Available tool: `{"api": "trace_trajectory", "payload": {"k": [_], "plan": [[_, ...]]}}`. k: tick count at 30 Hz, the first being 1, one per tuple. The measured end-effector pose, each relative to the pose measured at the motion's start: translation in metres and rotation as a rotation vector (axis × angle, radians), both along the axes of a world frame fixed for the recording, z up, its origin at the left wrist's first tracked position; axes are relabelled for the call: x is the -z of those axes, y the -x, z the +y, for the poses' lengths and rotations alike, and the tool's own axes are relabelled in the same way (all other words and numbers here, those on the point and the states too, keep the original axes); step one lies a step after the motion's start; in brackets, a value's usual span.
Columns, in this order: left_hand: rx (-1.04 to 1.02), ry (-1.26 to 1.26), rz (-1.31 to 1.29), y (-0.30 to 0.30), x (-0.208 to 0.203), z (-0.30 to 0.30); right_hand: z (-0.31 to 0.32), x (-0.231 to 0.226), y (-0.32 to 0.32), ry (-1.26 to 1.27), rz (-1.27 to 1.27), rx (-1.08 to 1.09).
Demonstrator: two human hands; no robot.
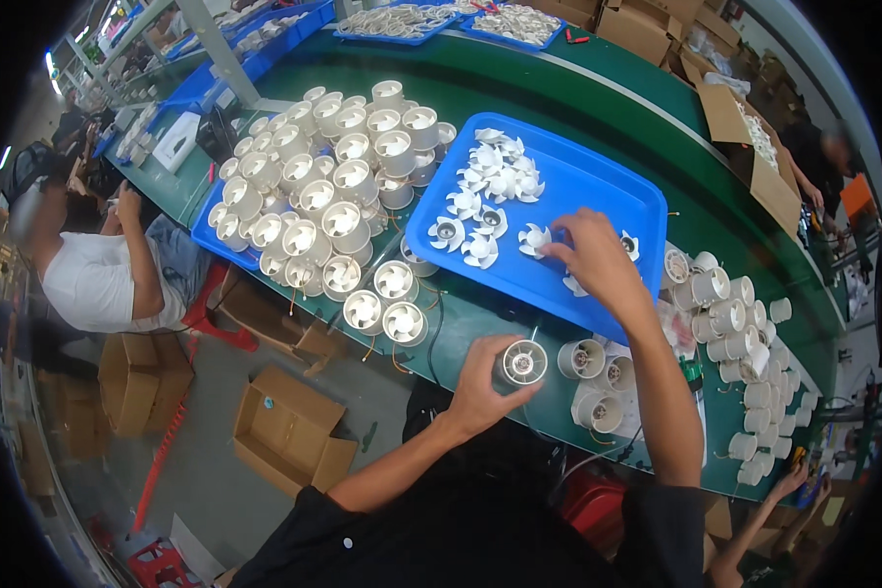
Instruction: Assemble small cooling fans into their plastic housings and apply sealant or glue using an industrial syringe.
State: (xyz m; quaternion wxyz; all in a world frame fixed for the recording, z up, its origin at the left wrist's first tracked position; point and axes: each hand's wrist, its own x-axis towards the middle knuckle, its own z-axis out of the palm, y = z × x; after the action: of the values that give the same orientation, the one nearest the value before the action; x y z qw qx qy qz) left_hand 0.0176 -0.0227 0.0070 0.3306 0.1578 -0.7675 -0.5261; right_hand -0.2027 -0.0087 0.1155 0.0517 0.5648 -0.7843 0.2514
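My left hand (480, 387) is wrapped round a white cylindrical fan housing (523, 363), its open end with a spoked grille facing up, at the bench's near edge. Over the blue tray (598, 176), my right hand (595, 257) pinches the edge of a white fan impeller (534, 241) between thumb and fingers. More white impellers (500, 171) lie heaped in the tray's left part, and a few are partly hidden under my right hand. Right of the held housing stand several housings (583, 359) with no blades showing inside.
Many housings with impellers inside (343, 220) are stacked left of the tray. More housings (755, 343) pile up at the right. Blue trays of white parts (514, 24) stand at the back. A person in a white shirt (103, 274) sits left; open cartons (289, 431) lie on the floor.
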Motion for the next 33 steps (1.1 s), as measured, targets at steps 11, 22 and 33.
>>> {"api": "trace_trajectory", "payload": {"k": [11,22,33], "plan": [[-0.052,-0.152,-0.086,-0.007,-0.017,-0.002,0.042,-0.011,-0.020,0.281,0.539,-0.448],[-0.028,0.089,-0.008,0.009,-0.042,-0.010,0.108,0.001,-0.063,0.368,-0.525,-0.076],[0.014,0.083,-0.097,0.012,-0.041,0.007,0.109,-0.004,-0.079,0.053,-0.919,0.170]]}}
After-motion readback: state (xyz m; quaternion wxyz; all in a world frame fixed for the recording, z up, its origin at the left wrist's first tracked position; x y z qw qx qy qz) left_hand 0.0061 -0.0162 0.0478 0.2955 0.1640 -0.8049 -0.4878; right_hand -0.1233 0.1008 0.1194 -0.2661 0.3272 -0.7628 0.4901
